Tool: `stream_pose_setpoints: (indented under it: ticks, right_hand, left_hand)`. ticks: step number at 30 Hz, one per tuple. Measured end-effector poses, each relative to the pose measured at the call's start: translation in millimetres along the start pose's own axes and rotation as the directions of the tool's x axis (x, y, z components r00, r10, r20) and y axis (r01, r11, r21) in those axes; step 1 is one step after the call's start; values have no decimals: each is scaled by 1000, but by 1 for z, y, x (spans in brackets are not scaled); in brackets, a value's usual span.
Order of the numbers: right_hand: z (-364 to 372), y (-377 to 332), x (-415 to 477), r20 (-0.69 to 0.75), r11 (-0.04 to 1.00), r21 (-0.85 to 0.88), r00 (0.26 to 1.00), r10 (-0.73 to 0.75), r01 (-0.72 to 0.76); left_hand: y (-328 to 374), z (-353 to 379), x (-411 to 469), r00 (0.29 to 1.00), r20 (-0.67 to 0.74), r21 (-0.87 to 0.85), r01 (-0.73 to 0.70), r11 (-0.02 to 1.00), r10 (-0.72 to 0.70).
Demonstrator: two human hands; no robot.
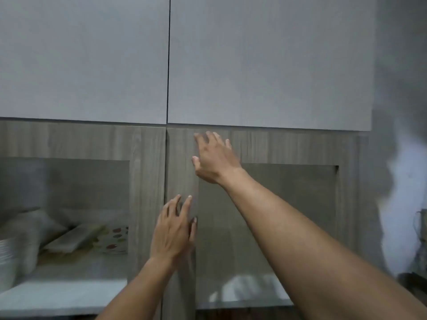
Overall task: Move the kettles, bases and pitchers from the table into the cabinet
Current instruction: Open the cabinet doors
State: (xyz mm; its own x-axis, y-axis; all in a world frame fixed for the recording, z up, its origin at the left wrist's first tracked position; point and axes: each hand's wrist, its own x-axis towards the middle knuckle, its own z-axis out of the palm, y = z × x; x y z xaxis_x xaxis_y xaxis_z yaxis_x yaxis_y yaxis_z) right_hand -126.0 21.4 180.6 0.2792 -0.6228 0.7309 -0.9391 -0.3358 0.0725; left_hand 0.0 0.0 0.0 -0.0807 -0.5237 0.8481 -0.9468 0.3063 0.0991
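Head view: both hands, left (pixel 172 229) and right (pixel 213 155), are reaching spread and empty toward the cabinet door (pixel 182 172), risking slipping off its handleless edge.

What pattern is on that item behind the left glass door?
Coloured spots on a pale ground, on the spotted item; seen only in the head view, somewhat blurred.
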Motion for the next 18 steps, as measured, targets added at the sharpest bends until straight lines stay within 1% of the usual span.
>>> stream_pose_setpoints:
  ticks: [1, 2, 5, 9, 14, 18]
  right_hand:
    - [3, 0, 5, 10, 1000, -15, 1000, -14, 14]
    - [5, -1, 8, 11, 1000, -24, 1000, -19, 19]
    - [12, -3, 16, -2, 998, -59, 1000, -26, 26]
    - [13, -4, 26, -10, 999, -54, 1000, -7, 6]
    - [5, -4, 27, -4, 999, -48, 1000, 8, -8]
    - [-13, -5, 23, 35, 1000, -16, 999, 14, -14]
  left_hand:
    - [-1, 3, 1, 1000, 11, -18, 16, 1000, -16]
    - [-1, 4, 1, 999, -6, -28, 38, 999, -38]
    - [-4, 11, 2, 998, -15, 17, 55, 998, -55]
    - [-6, 15, 5, 994, -18, -11, 110, 994, -111]
    - [-2, 13, 3, 983, -77, -91, 160, 983, -167]
    - [6, 7, -6, 950, -149, -209, 241, 948, -275]
